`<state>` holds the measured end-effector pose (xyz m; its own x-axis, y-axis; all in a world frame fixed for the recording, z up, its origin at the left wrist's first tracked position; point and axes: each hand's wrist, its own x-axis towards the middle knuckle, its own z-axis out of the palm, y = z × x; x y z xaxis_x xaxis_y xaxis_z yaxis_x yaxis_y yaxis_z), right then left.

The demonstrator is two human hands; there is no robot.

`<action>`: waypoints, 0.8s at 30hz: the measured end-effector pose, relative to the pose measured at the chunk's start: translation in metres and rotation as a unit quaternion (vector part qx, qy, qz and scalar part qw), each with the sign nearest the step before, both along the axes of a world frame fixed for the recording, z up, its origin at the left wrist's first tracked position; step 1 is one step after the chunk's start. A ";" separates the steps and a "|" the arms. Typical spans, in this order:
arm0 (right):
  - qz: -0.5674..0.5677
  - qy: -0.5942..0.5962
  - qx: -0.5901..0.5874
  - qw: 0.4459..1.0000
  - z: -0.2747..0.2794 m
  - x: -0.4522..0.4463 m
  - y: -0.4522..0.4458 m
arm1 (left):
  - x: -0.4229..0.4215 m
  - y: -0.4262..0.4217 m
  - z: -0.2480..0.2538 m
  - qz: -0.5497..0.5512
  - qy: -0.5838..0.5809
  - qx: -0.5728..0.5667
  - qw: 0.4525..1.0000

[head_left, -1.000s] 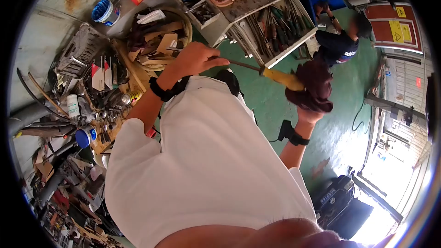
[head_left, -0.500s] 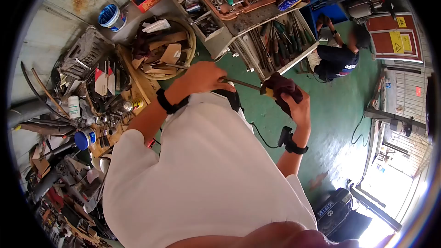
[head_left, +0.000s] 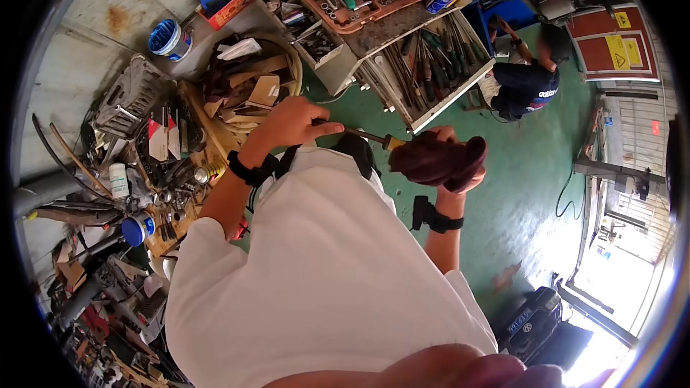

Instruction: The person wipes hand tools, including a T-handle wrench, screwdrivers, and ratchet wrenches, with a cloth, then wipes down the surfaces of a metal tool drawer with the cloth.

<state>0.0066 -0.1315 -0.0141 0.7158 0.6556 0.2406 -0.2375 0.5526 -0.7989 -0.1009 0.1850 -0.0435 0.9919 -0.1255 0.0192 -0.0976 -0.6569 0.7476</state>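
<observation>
My left hand (head_left: 293, 123) is closed around the tip end of a screwdriver (head_left: 368, 135), its thumb along the thin metal shaft. The shaft runs right to a yellow part of the handle. A dark maroon rag (head_left: 438, 160) is wrapped over the rest of the handle, which is hidden. My right hand (head_left: 468, 181) grips the bunched rag from behind; most of its fingers are covered. Both hands are in front of my waist. Beyond them, an open drawer (head_left: 415, 123) holds many screwdrivers (head_left: 440, 65) lying in a heap.
An orange tool tray (head_left: 352, 25) with wrenches and a green-handled ratchet sits on the cabinet. A round bin (head_left: 296, 75) of cardboard scraps stands left of it. Another person (head_left: 528, 82) crouches at the right. Cluttered parts and a blue-lidded tub (head_left: 136, 230) lie at the left.
My right hand has turned, and the rag now covers more of the handle and faces the camera. My left hand has shifted slightly left and down along with the shaft.
</observation>
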 end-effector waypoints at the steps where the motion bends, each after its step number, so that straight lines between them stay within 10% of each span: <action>1: -0.012 0.003 0.059 0.998 -0.013 -0.002 0.000 | 0.000 0.000 0.000 0.001 0.001 0.000 1.000; 3: -0.015 0.021 0.008 1.000 -0.060 0.003 -0.030 | -0.005 -0.001 -0.002 0.008 -0.004 -0.006 1.000; 6: 0.128 0.133 0.045 0.982 0.012 -0.010 -0.001 | -0.010 -0.002 -0.008 -0.004 0.023 -0.051 0.998; 10: -0.016 0.054 -0.214 0.975 0.036 -0.013 -0.004 | -0.018 -0.011 -0.028 -0.023 0.010 -0.033 0.999; 14: -0.137 0.016 -0.445 0.885 0.053 -0.013 0.005 | -0.015 -0.027 -0.028 -0.004 0.010 -0.026 1.000; 16: -0.137 -0.195 -0.601 0.763 0.053 -0.012 0.009 | -0.013 -0.031 -0.022 0.010 -0.026 -0.005 1.000; 24: -0.080 -0.061 -0.461 0.882 0.044 -0.011 -0.019 | -0.006 -0.027 -0.014 -0.037 -0.004 0.025 0.999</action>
